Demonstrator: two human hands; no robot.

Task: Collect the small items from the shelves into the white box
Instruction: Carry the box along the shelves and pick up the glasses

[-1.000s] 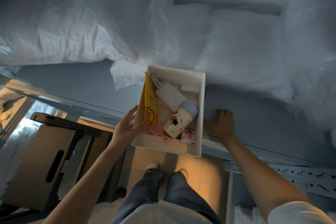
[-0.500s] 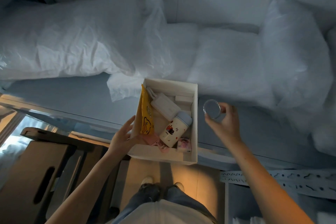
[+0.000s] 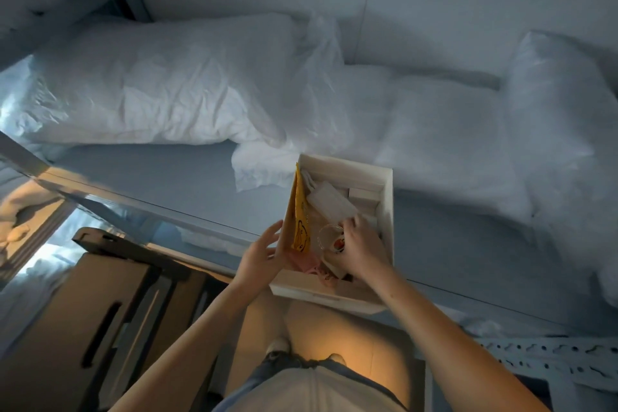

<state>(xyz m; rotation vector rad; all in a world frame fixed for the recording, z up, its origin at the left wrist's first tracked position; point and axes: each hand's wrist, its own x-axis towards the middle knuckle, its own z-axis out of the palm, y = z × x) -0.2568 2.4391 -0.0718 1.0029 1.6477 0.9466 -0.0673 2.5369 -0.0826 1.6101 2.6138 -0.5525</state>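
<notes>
A white box point(image 3: 388, 211) sits at the front edge of the grey shelf point(image 3: 174, 184), overhanging it. Inside stand a yellow duck-print pouch point(image 3: 298, 214), a white flat pack point(image 3: 331, 202), a cream bottle with a cartoon print, mostly hidden, and pink bits point(image 3: 309, 266). My left hand point(image 3: 262, 256) rests with straight fingers against the box's left wall. My right hand point(image 3: 363, 249) is inside the box, its fingers curled round a small round clear lidded case point(image 3: 329, 236) held over the bottle.
Big white plastic-wrapped pillows point(image 3: 160, 87) fill the back of the shelf, with more point(image 3: 551, 117) at the right. Brown cardboard boxes point(image 3: 83, 328) stand on the floor at the left. A perforated metal rail point(image 3: 548, 356) lies low right. My feet show below the box.
My right hand picked the round case off the shelf to the right of the box, lifted it, and has carried it left into the box. My left hand stays at the box's left wall.
</notes>
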